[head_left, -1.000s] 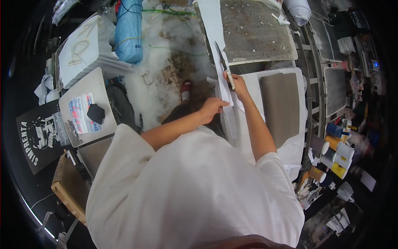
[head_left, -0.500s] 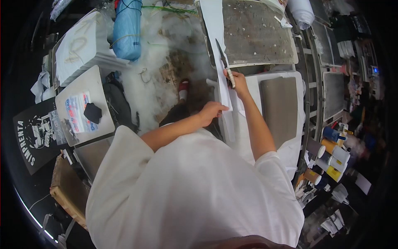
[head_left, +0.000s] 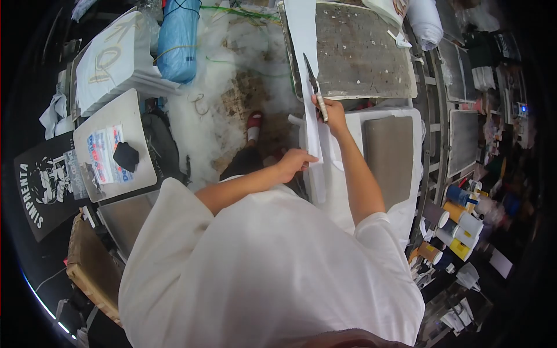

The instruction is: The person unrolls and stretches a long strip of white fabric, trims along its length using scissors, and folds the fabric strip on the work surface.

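Note:
In the head view my right hand (head_left: 332,116) is closed around the wrapped handles of a pair of scissors (head_left: 312,76). The blades point away from me and lie over a long white strip (head_left: 301,35), which may be fabric or paper. My left hand (head_left: 295,165), lower and to the left, pinches the near part of this strip at its edge. Below that hand the strip hangs down beside a white-covered surface (head_left: 339,194). At its far end it runs over the left edge of a grey speckled board (head_left: 362,55).
A brown-grey slab (head_left: 387,159) lies on the white covering at right. To the left are a blue wrapped roll (head_left: 178,46), a white stack (head_left: 110,64) and a board with a black item (head_left: 126,156). Pots (head_left: 464,217) stand far right. White fluff covers the floor (head_left: 238,93).
The camera view has shifted slightly. Both hands keep their grips, and the scissors sit at nearly the same spot on the white strip.

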`<act>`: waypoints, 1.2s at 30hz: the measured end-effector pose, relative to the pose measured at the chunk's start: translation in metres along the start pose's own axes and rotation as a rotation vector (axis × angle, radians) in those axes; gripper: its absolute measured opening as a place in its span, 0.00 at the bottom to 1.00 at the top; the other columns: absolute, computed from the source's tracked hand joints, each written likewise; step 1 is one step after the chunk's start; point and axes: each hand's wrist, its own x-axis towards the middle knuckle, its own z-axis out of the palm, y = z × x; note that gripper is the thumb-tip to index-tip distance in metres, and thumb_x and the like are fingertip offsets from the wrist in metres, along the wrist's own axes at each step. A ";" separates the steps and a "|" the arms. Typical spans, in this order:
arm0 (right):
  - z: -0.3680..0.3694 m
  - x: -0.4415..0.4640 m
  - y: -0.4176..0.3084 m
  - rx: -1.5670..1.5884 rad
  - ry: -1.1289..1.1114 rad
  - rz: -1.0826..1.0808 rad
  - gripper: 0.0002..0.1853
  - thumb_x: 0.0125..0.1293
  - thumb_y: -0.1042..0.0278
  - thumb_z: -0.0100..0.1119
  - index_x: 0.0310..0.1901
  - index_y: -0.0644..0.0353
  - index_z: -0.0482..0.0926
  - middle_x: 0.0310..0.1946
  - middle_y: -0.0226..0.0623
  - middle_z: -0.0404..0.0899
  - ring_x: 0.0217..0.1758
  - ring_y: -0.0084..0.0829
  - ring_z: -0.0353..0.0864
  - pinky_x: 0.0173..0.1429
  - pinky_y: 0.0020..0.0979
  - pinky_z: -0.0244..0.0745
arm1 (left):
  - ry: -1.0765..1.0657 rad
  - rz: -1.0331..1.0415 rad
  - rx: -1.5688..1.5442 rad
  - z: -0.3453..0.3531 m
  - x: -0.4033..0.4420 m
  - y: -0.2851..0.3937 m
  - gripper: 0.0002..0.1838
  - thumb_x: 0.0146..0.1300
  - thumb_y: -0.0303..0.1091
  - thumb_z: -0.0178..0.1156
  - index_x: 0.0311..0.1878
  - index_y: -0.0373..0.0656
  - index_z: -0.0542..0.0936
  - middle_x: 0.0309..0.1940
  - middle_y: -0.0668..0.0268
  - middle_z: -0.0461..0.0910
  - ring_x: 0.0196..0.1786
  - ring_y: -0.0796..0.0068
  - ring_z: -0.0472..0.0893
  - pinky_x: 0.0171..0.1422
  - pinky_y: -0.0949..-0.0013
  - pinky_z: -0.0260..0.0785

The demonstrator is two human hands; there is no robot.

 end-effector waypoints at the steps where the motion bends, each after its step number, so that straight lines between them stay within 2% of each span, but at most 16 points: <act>1: 0.002 -0.001 0.001 0.043 0.011 -0.021 0.28 0.55 0.37 0.69 0.27 0.60 0.80 0.18 0.27 0.72 0.17 0.20 0.72 0.20 0.23 0.63 | 0.001 -0.019 -0.004 -0.001 0.001 -0.003 0.06 0.57 0.33 0.68 0.31 0.44 0.80 0.28 0.74 0.75 0.31 0.83 0.71 0.37 0.76 0.64; 5: 0.002 0.012 -0.009 0.091 0.011 -0.021 0.25 0.56 0.42 0.70 0.31 0.62 0.84 0.16 0.27 0.72 0.17 0.19 0.71 0.21 0.24 0.62 | -0.025 -0.020 -0.015 -0.004 0.006 -0.005 0.07 0.57 0.34 0.68 0.29 0.45 0.80 0.27 0.74 0.74 0.31 0.83 0.72 0.37 0.76 0.65; 7: 0.002 0.015 -0.020 0.086 -0.003 -0.010 0.25 0.55 0.43 0.71 0.32 0.62 0.85 0.16 0.27 0.73 0.17 0.19 0.71 0.21 0.24 0.62 | 0.024 -0.016 -0.002 -0.002 0.007 -0.007 0.12 0.56 0.33 0.68 0.23 0.44 0.75 0.22 0.72 0.70 0.26 0.80 0.67 0.32 0.74 0.61; 8: 0.002 0.015 -0.023 0.082 -0.015 0.002 0.25 0.55 0.43 0.71 0.33 0.62 0.85 0.16 0.27 0.73 0.17 0.19 0.71 0.21 0.24 0.63 | 0.020 -0.018 -0.003 -0.003 0.008 -0.006 0.12 0.56 0.33 0.68 0.23 0.44 0.75 0.22 0.72 0.70 0.26 0.80 0.67 0.32 0.74 0.61; 11: 0.003 0.018 -0.019 0.015 0.034 0.039 0.25 0.55 0.42 0.71 0.35 0.62 0.86 0.16 0.27 0.73 0.16 0.19 0.71 0.22 0.24 0.64 | 0.011 -0.044 0.031 -0.007 0.012 -0.006 0.10 0.56 0.36 0.69 0.25 0.44 0.78 0.24 0.72 0.73 0.29 0.81 0.71 0.36 0.76 0.64; 14: 0.005 0.015 -0.017 0.006 0.023 -0.017 0.26 0.57 0.42 0.70 0.32 0.65 0.83 0.17 0.28 0.74 0.17 0.19 0.73 0.21 0.22 0.63 | 0.039 -0.081 0.067 -0.007 0.015 -0.008 0.12 0.56 0.36 0.70 0.23 0.45 0.77 0.23 0.72 0.72 0.28 0.80 0.71 0.35 0.75 0.64; 22: 0.008 0.031 -0.026 0.079 0.014 0.003 0.24 0.56 0.43 0.70 0.31 0.62 0.84 0.16 0.26 0.72 0.18 0.19 0.71 0.22 0.24 0.64 | 0.075 -0.059 0.222 -0.008 0.019 -0.008 0.17 0.54 0.37 0.71 0.17 0.43 0.74 0.19 0.70 0.72 0.24 0.81 0.69 0.31 0.74 0.60; 25: 0.010 0.033 -0.024 -0.001 0.024 0.014 0.25 0.57 0.42 0.69 0.32 0.62 0.84 0.16 0.27 0.72 0.18 0.19 0.71 0.22 0.24 0.63 | 0.087 -0.074 0.245 -0.008 0.021 -0.007 0.17 0.53 0.37 0.71 0.16 0.43 0.74 0.18 0.70 0.72 0.23 0.80 0.69 0.30 0.73 0.60; 30: 0.012 0.046 -0.023 0.110 0.020 -0.027 0.24 0.57 0.43 0.70 0.31 0.62 0.84 0.16 0.28 0.72 0.18 0.19 0.71 0.22 0.23 0.62 | 0.089 -0.085 0.265 -0.007 0.025 -0.007 0.19 0.53 0.38 0.71 0.15 0.43 0.73 0.18 0.70 0.72 0.24 0.80 0.69 0.31 0.73 0.61; 36: 0.009 0.058 -0.029 0.064 0.011 0.006 0.25 0.57 0.43 0.69 0.32 0.63 0.84 0.17 0.28 0.72 0.18 0.19 0.71 0.22 0.23 0.62 | 0.056 -0.120 0.267 -0.009 0.025 -0.002 0.19 0.53 0.38 0.71 0.16 0.42 0.74 0.19 0.69 0.73 0.25 0.79 0.69 0.32 0.73 0.62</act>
